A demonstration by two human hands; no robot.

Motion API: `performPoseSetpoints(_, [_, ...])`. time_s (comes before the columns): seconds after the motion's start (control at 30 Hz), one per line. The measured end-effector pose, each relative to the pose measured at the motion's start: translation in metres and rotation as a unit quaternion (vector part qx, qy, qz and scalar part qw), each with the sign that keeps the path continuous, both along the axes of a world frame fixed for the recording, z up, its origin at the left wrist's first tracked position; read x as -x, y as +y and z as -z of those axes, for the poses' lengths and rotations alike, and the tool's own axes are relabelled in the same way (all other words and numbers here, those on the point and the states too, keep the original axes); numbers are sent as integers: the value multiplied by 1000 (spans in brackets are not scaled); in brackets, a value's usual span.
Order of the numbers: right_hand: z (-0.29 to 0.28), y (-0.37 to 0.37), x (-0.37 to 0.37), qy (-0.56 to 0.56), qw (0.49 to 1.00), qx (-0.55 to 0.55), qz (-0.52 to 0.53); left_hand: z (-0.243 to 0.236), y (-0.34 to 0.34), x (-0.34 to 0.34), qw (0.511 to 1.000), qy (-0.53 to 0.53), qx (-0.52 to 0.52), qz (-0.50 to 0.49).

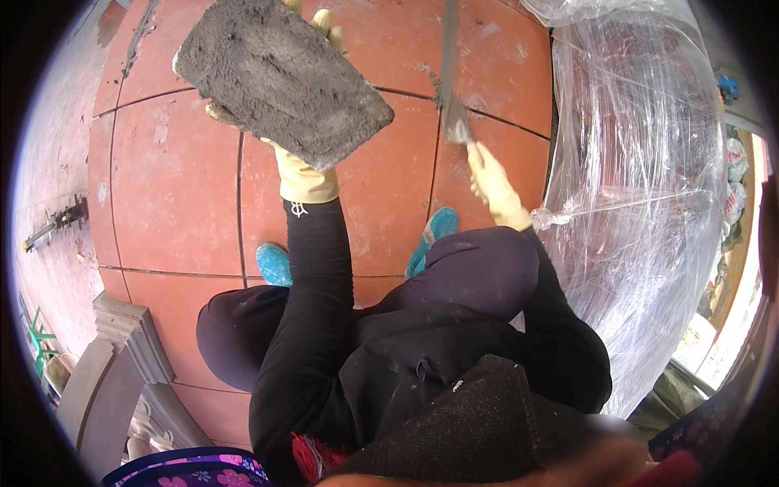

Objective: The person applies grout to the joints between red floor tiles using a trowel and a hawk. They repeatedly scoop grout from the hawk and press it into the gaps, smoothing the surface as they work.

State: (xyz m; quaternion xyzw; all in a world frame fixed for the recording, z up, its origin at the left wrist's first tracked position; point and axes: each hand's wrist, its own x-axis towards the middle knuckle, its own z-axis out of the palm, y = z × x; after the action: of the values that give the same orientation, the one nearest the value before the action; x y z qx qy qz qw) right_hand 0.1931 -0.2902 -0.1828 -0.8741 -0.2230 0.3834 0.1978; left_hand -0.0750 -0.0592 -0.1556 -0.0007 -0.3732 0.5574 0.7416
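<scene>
My left hand [305, 176], in a pale yellow rubber glove, holds up a rectangular board [280, 77] from beneath. Wet grey mortar covers its top, and a few fingertips curl past its far and left edges. In the same kind of glove, my right hand [495, 188] is closed round a small trowel [458, 130]; the grip hides most of the handle. The blade, smeared grey, rests on the floor at a joint between reddish-orange tiles [178, 187]. A line of grey mortar [449, 49] fills that joint beyond the blade, with crumbs beside it.
Clear plastic sheeting [641, 162] wraps a bulky block close on the right. Grey moulded pieces [130, 341] stand at the lower left, near a dark tool [61, 221] on the paler floor. My blue shoes [430, 239] are on the tiles between the hands.
</scene>
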Motion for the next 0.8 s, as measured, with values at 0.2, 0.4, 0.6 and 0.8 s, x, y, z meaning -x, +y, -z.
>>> performPoseSetpoints(0.2, [15, 84, -49, -88, 993, 20, -77, 2, -2, 2, 1000, 2, 2, -7])
performPoseSetpoints(0.4, [37, 77, -56, -140, 981, 46, -129, 3, 0, 1, 1000, 3, 6, -14])
performPoseSetpoints(0.6, [61, 47, -61, -131, 976, 58, -164, 4, 3, 0, 1000, -1, 5, -8])
performPoseSetpoints(0.8, [76, 19, -51, -146, 974, 13, -174, 5, 4, 1, 1000, -4, 9, -13])
